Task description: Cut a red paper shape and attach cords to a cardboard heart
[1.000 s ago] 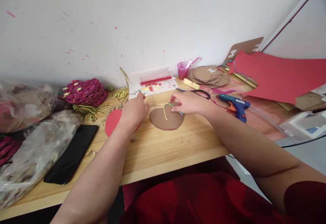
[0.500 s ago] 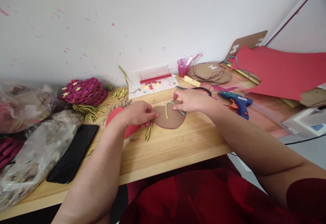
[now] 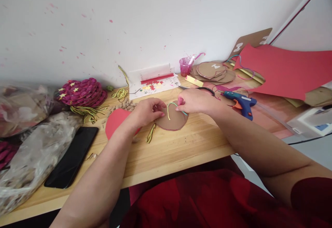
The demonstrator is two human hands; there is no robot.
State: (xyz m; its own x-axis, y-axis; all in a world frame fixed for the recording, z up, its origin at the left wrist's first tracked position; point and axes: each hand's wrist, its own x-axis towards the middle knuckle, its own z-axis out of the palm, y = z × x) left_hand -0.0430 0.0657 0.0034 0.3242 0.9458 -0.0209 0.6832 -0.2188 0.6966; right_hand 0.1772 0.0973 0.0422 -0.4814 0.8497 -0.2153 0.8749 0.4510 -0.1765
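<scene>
A round brown cardboard piece (image 3: pixel 172 121) lies on the wooden table between my hands. Across its upper part curves a thin yellow-to-teal cord (image 3: pixel 168 109). My right hand (image 3: pixel 193 101) is closed at the cardboard's upper right, thumb and finger pinched on the cord. Over the cardboard's left edge, my left hand (image 3: pixel 150 111) is curved, its thumb and fingers apart and holding nothing visible. Partly under my left wrist is a red paper shape (image 3: pixel 116 119). A small bundle of yellow and black string (image 3: pixel 150 134) lies just below the left hand.
To the right are a blue glue gun (image 3: pixel 242 103), scissors (image 3: pixel 207 90) and large red sheet (image 3: pixel 290 70). Behind stand a pink-stained cup (image 3: pixel 185 67), cardboard stack (image 3: pixel 212 71) and star confetti (image 3: pixel 153 85). Left: a phone (image 3: pixel 71 157), plastic bags (image 3: pixel 38 165) and purple starred pieces (image 3: pixel 83 91).
My left hand has shifted up and slightly right, its thumb and fingers parting from the cardboard's left edge. My right hand stays at the cord. The view has turned slightly.
</scene>
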